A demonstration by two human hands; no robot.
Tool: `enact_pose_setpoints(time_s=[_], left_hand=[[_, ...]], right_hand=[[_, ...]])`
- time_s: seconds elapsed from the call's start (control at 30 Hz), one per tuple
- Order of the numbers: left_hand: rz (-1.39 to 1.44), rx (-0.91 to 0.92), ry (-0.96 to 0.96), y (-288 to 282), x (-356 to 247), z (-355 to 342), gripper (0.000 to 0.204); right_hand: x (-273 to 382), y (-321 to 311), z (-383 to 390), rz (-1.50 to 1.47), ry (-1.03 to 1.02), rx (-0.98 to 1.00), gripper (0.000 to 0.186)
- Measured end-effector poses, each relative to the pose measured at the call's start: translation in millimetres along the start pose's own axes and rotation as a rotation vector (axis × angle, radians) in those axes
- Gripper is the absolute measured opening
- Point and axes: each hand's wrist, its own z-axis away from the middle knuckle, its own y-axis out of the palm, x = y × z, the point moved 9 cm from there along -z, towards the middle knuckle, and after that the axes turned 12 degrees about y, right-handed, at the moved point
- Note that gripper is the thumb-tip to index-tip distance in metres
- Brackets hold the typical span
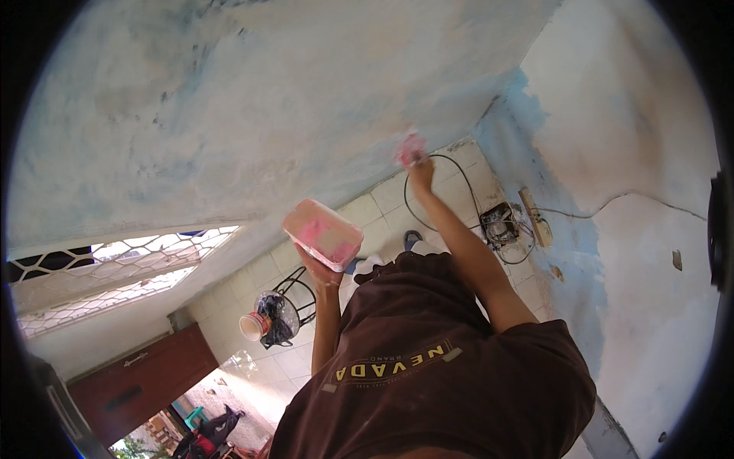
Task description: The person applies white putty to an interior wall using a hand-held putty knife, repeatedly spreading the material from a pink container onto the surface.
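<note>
My left hand (321,271) is closed under and around one end of a rectangular plastic tub (340,258), holding it up at waist height. Pale paste or paint with pink streaks lies in the tub, and pink smears its rim. My right arm reaches forward toward the foot of the patchy blue-white wall (252,99). In my right hand (420,178) is a pink-smeared tool (411,149), blurred, so its kind does not show. It is close to the wall; whether it touches cannot be made out.
A stool (284,310) stands at left with a black plastic bag (277,325) and a pale cup (251,327). Dark cable (451,229) loops over the tiled floor (378,229) by an open wall box (501,224). A window grille (130,256) and brown door (145,379) are at left.
</note>
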Motion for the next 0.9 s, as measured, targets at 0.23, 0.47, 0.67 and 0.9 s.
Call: enact_pose_setpoints(time_s=[0.23,0.47,0.67,0.9], left_hand=[[-0.143,0.076,-0.117,6.8,26.5,-9.4,0.075],[-0.126,0.115,-0.139,22.3,30.3,-29.2,0.076],[-0.117,0.120,-0.071,14.0,7.3,-22.0,0.076],[-0.106,0.071,-0.057,-11.8,-7.3,-4.7,0.075]], right_hand=[[109.2,-48.0,-85.8,-0.372,-0.269,-0.447,0.025],[174.2,56.3,85.2,-0.148,-0.644,0.113,0.042],[134.5,-8.9,27.6,-0.145,-0.430,-0.279,0.026],[202.7,29.7,11.7,-0.442,-0.223,-0.317,0.056]])
